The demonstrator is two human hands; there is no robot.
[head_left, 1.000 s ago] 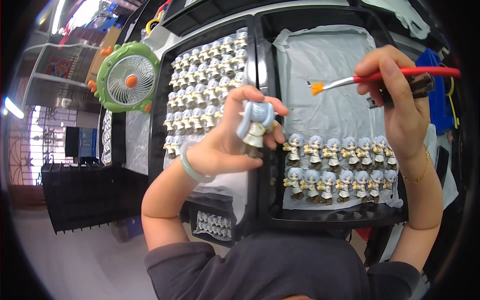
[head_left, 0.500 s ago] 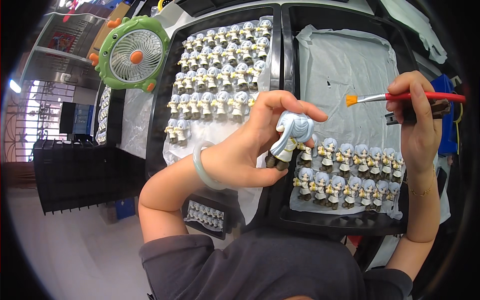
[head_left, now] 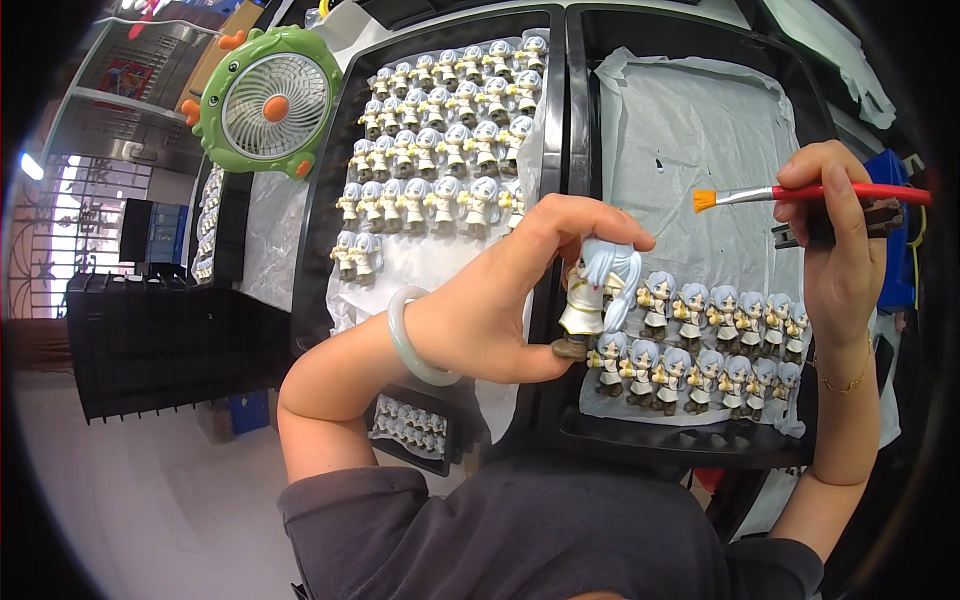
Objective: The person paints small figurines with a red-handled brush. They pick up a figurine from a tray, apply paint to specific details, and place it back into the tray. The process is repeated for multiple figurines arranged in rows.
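Note:
My left hand (head_left: 480, 310) grips a small figurine (head_left: 585, 305) with long pale-blue hair, a white outfit and brown boots. Its head is under my bent fingers and its feet rest on my thumb; it stands nearly upright, turned side-on. In my right hand (head_left: 838, 240) is a paintbrush (head_left: 740, 196) with orange bristles and a red handle, its tip pointing left toward the figurine but apart from it. A dark object (head_left: 820, 232), partly hidden, is also in that hand; its kind cannot be made out.
Rows of matching figurines (head_left: 425, 150) fill much of the left black tray (head_left: 553, 100). Two more rows (head_left: 705, 370) lie on wrinkled white sheeting (head_left: 690, 150) in the right tray (head_left: 690, 25). A green animal-shaped fan (head_left: 270, 105) stands at far left, above a black crate (head_left: 170, 350).
The figurine has been turned in my left hand, from its back to a side view, and sits more upright. My right hand and the brush have hardly moved.

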